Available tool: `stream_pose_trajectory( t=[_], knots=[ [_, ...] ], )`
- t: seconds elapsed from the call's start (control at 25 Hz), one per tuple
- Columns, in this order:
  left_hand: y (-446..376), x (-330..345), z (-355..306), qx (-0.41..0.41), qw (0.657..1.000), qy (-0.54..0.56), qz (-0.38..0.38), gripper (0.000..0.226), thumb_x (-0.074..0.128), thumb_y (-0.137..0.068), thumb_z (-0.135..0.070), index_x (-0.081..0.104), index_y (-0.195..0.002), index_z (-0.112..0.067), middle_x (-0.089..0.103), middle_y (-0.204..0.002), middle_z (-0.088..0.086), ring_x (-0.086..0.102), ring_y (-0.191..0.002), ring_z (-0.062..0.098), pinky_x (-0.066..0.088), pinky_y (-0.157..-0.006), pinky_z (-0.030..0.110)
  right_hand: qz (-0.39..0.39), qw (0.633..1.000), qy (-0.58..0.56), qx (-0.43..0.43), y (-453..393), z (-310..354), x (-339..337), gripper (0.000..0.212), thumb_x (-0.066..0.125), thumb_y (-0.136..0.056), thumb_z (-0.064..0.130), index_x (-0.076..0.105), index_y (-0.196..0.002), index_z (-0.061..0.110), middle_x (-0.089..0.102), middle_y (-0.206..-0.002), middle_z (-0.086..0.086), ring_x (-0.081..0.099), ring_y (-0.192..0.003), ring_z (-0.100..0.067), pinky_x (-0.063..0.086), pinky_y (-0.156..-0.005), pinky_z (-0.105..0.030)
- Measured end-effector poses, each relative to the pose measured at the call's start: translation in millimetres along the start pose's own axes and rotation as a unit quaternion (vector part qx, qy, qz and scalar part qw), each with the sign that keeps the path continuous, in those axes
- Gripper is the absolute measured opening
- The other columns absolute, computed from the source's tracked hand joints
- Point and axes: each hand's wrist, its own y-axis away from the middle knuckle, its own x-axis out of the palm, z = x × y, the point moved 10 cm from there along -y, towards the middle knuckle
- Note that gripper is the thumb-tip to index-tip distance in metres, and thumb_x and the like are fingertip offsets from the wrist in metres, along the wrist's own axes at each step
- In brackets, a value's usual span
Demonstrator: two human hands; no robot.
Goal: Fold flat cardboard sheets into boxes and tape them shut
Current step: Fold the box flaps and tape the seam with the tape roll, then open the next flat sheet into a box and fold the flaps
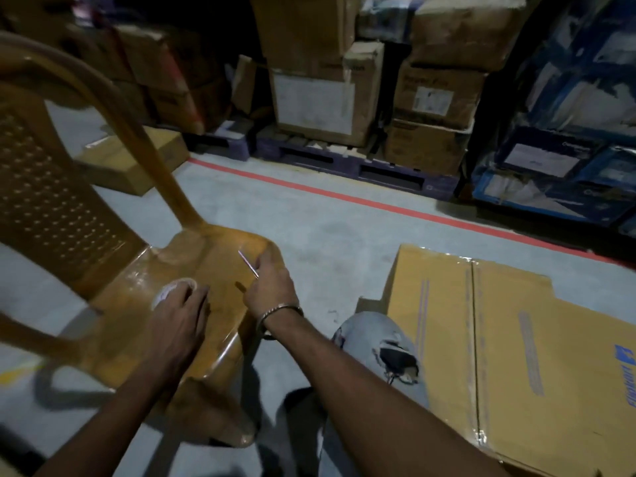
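Now the left hand [179, 313] grips the tape roll [171, 291] on the chair seat [206, 339], lower left of the frame; the right hand [272, 287] pinches a thin blade [248, 264]. Better to lift both together, blade pointing away. The taped cardboard box [499, 356] lies lower right on grey floor [327, 218]; stacked cartons [323, 98] stand above.
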Motion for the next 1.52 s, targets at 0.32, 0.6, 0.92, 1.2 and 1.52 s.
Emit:
stream_pose_trajectory(
  t=[0.32,0.6,0.92,1.2,1.52],
  knots=[
    [28,27,12,-0.01,0.996,0.059,0.062,0.033,0.048,-0.098,-0.024,0.069,-0.123,-0.021,0.046,-0.127,0.01,0.059,-0.098,0.031,0.054,-0.059,0.039,0.057,0.956,0.231,-0.171,-21,20,106,0.049,0.048,-0.102,0.01,0.056,-0.147,0.028,0.065,-0.122,-0.015,0.063,-0.112,-0.035,0.052,-0.088,-0.041],
    [29,20,3,-0.04,0.994,0.078,0.073,0.067,0.057,-0.092,-0.029,0.039,-0.157,-0.023,0.043,-0.138,0.016,0.052,-0.115,0.034,0.056,-0.078,0.048,0.028,0.941,0.295,-0.163,-19,8,117,0.043,0.058,-0.098,0.024,0.055,-0.14,0.025,0.062,-0.124,-0.007,0.049,-0.121,-0.03,0.038,-0.101,-0.047],
    [-14,-11,-89,-0.027,0.994,0.101,0.029,0.06,0.068,-0.076,-0.026,0.059,-0.134,-0.014,0.053,-0.127,0.016,0.051,-0.112,0.038,0.047,-0.086,0.052,-0.014,0.993,0.121,-0.007,-17,-12,-18,0.042,0.061,-0.092,0.029,0.06,-0.132,0.016,0.054,-0.135,-0.015,0.045,-0.131,-0.038,0.041,-0.106,-0.048],
    [-96,-47,-282,0.059,0.978,0.198,0.033,0.051,0.072,-0.088,-0.029,0.058,-0.137,-0.023,0.054,-0.127,0.009,0.056,-0.114,0.033,0.049,-0.091,0.05,-0.143,0.98,0.123,0.069,7,-106,-210,0.048,0.062,-0.09,0.041,0.064,-0.132,0.018,0.063,-0.133,-0.009,0.055,-0.126,-0.034,0.051,-0.1,-0.047],
    [-75,63,-404,0.035,0.943,0.22,0.248,0.052,0.064,-0.093,-0.049,0.051,-0.139,-0.028,0.048,-0.139,0.008,0.057,-0.122,0.029,0.052,-0.095,0.046,-0.163,0.955,0.176,0.176,93,-289,-309,0.044,0.062,-0.095,0.042,0.062,-0.134,0.023,0.06,-0.135,-0.005,0.051,-0.128,-0.03,0.047,-0.102,-0.047]
  ],
)
